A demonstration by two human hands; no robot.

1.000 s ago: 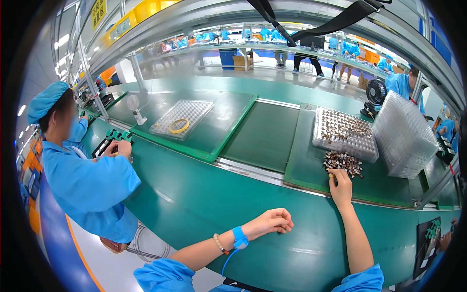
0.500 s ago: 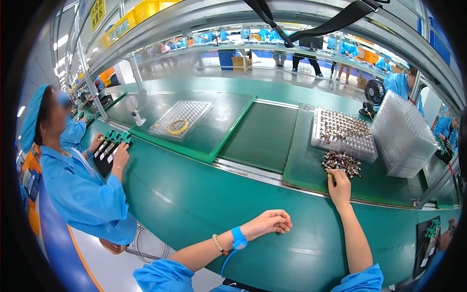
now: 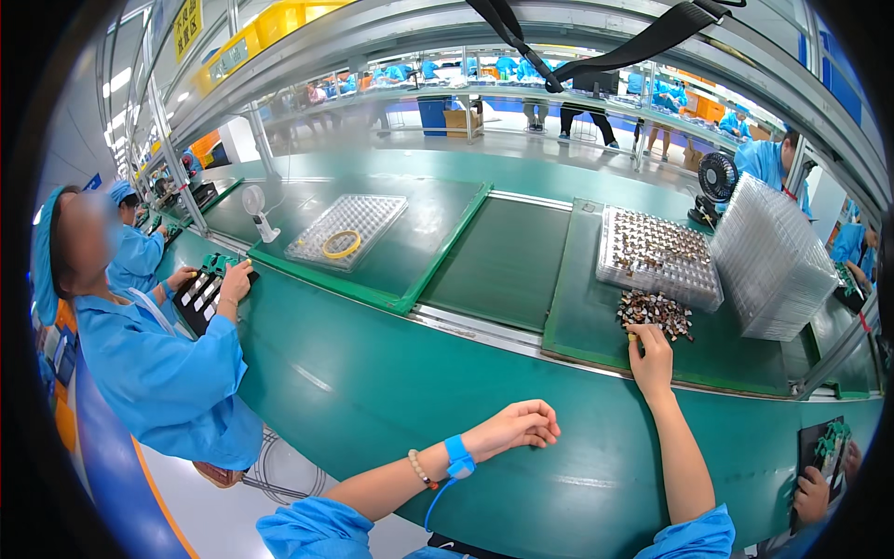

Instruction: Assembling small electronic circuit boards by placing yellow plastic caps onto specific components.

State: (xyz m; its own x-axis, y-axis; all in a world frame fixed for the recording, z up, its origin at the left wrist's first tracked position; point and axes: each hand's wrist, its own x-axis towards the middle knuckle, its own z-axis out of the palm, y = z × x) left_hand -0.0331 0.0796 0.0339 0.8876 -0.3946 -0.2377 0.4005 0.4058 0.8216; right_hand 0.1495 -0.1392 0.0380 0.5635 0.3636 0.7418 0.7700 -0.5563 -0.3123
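Note:
My left hand (image 3: 518, 426) hangs over the green belt with its fingers loosely curled in; nothing shows in it. A blue wrist strap (image 3: 456, 456) with a cord and a bead bracelet (image 3: 421, 469) circle that wrist. Farther right, my right hand (image 3: 652, 359) rests at the near edge of a heap of small brown and silver parts (image 3: 656, 314). Its fingers are bent together, with a bit of yellow at the fingertips; what they hold, if anything, is hidden. Just beyond the heap lies a clear pocketed tray (image 3: 657, 250), many pockets filled with similar parts.
A tall stack of clear trays (image 3: 775, 261) and a black fan (image 3: 717, 177) stand at right. Left of centre lie another clear tray (image 3: 358, 219) with a yellow ring (image 3: 342, 244) and a white fan (image 3: 260, 212). Co-workers handle black boards (image 3: 200, 303) at both sides.
My hands have stayed in place. The co-worker at left has leaned back to the left, hands shifting on the board. At the right edge, another person's hand has moved onto a black board.

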